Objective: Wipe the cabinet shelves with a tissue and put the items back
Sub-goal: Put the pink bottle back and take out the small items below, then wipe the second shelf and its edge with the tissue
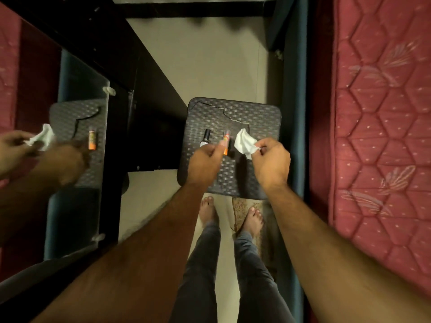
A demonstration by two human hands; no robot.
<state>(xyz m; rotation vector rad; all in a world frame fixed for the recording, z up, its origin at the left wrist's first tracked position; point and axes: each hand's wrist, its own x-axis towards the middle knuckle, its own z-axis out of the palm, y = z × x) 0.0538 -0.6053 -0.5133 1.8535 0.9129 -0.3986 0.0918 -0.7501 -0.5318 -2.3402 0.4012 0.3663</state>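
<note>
A dark woven stool (256, 113) stands on the floor below me. On it lie a small bottle (206, 136) with a black cap and an orange tube (226, 139), side by side. My left hand (204, 163) hovers over the stool's near left part, fingers curled round the bottle's lower end, thumb tip overlapping the tube. My right hand (270, 160) pinches a crumpled white tissue (243, 142) just right of the tube. The dark cabinet (98, 38) stands on the left; its shelves do not show from here.
A mirror panel (79, 73) on the cabinet's side reflects the stool, the tube and my hands. A red quilted mattress (377, 113) on a dark bed frame runs along the right. My bare feet stand on beige floor (200, 66) just behind the stool.
</note>
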